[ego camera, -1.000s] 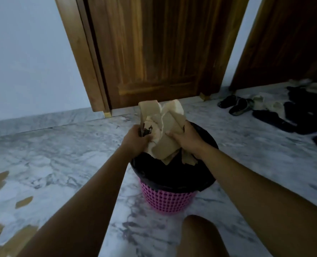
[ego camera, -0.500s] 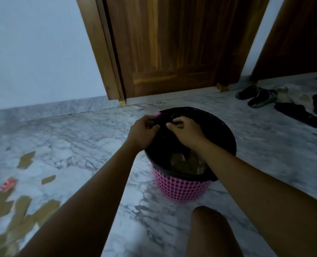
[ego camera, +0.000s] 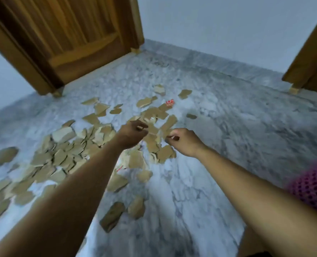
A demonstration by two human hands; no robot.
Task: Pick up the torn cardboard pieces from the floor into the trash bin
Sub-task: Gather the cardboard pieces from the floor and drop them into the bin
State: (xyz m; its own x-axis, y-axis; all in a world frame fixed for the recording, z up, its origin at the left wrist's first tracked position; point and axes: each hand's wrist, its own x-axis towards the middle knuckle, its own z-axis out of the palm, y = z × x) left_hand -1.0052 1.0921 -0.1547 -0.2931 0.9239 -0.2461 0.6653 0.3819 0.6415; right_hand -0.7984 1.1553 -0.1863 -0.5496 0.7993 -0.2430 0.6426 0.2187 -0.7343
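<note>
Several torn brown cardboard pieces [ego camera: 66, 154] lie scattered over the grey marble floor [ego camera: 191, 191], thickest at the left and centre. Both arms are stretched out over the far part of the scatter. My left hand [ego camera: 133, 132] hovers there with its fingers curled in, and no piece shows in it. A little to the right, my right hand [ego camera: 183, 140] is also curled with nothing visible in its grip. The pink mesh trash bin [ego camera: 315, 186] shows only as a blurred wall at the right edge.
A small red scrap [ego camera: 169, 103] lies beyond the hands. A wooden door [ego camera: 65, 34] stands at the back left and another wooden door frame [ego camera: 311, 67] at the right. My knee [ego camera: 256, 243] is at the bottom right.
The cardboard bundle went into the bin and both hands left its rim. The view swung left, and both hands now reach over the scattered pieces.
</note>
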